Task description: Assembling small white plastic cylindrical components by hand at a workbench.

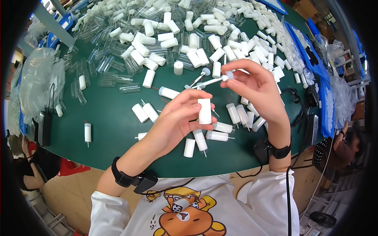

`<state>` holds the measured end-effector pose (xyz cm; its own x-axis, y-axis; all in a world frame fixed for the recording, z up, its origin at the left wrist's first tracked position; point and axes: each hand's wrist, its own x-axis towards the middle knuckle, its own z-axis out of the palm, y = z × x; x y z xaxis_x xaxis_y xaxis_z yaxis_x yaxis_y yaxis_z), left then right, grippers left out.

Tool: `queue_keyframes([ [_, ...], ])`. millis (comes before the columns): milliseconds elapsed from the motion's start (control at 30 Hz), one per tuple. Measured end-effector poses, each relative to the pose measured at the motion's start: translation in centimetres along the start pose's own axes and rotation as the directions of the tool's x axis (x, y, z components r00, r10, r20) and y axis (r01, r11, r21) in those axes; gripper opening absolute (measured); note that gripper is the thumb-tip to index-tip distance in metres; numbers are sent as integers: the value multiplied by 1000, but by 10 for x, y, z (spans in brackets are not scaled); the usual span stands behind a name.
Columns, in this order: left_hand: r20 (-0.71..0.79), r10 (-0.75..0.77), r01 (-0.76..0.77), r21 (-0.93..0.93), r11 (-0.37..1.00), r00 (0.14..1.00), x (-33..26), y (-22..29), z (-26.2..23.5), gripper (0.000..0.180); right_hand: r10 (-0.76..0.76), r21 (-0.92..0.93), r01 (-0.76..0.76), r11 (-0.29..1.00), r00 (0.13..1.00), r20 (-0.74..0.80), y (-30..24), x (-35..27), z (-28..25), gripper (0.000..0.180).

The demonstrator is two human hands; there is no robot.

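My left hand (pixel 175 118) holds a white foam-like cylinder (pixel 204 111) upright between thumb and fingers. Up and to the right of it, my right hand (pixel 256 88) pinches the capped end of a thin white rod (pixel 210 82), which points left above the cylinder. Another rod with a round pale cap (pixel 205 72) lies just beyond. Around my hands are capped tubes with white cylinders inside and thin stems sticking out, such as one tube (pixel 233 114) below my right hand and another (pixel 200 140) below my left. A bare white cylinder (pixel 189 148) lies next to the latter.
A heap of white cylinders (pixel 193 41) and clear tubes (pixel 106 63) covers the far part of the green table (pixel 114 145). Blue trays (pixel 305 47) and plastic bags (pixel 49 70) line the sides. Black cables (pixel 296 102) run at the right. Other people sit at both edges.
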<state>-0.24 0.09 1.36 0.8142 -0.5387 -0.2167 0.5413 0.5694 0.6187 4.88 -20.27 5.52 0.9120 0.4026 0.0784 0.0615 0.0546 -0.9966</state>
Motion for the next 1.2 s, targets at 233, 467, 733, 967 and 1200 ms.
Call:
queue_keyframes([
  [233, -43, 48, -43, 107, 993, 998, 1, -1, 2, 31, 18, 396, -104, 912, 976, 215, 11, -12, -10, 36],
  [467, -92, 95, -86, 102, 991, 991, -1, -1, 4, 34, -250, -155, 287, 945, 943, 220, 16, -15, 16, 26],
  [733, -86, 253, -229, 221, 948, 964, 1, -8, 0, 32, -274, -247, 300, 921, 952, 134, 19, -18, 23, 27],
  [967, -138, 189, -178, 86, 980, 972, 2, -6, 0, 25, -186, -288, 221, 932, 972, 143, 19, -18, 21, 28],
  [1200, -82, 146, -126, 211, 969, 986, 0, -9, 0, 18, -253, -290, 278, 916, 960, 122, 22, -19, 29, 27],
])
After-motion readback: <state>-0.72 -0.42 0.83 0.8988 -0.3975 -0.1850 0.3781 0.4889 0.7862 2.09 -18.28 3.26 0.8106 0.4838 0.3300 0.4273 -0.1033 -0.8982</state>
